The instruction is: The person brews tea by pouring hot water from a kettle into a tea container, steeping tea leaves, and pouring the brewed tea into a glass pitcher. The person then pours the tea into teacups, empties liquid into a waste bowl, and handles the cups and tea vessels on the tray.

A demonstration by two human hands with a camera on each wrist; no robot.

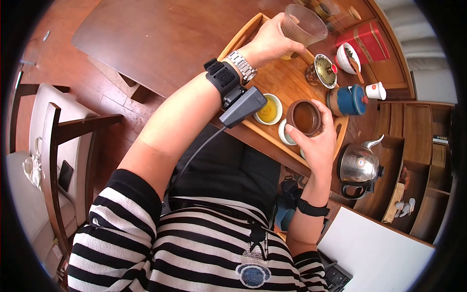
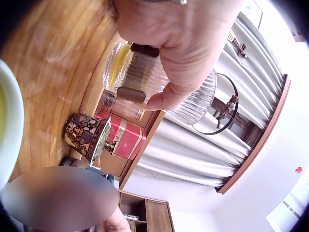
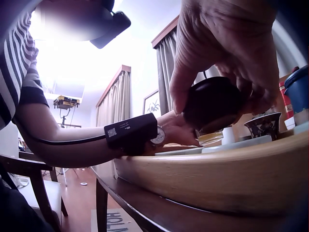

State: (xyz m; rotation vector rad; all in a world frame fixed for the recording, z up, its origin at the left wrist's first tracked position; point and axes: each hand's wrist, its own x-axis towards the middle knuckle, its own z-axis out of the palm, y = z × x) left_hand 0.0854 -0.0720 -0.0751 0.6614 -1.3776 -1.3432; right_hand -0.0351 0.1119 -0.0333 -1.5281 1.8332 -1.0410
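Polished table (image 1: pixel 146 48) supports the wooden tray (image 1: pixel 277 80), with the left hand (image 1: pixel 271 41) gripping a ribbed glass (image 1: pixel 305 27) near the far edge and the right hand (image 1: pixel 319 138) holding a brown cup (image 1: pixel 294 109) near the right corner, presumably for steady control.

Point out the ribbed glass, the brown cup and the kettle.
Ribbed glass (image 1: pixel 305 27), head view: its clear side.
Brown cup (image 3: pixel 213 104), right wrist view: its outer wall.
Kettle (image 1: pixel 355 165), head view: its metal body.
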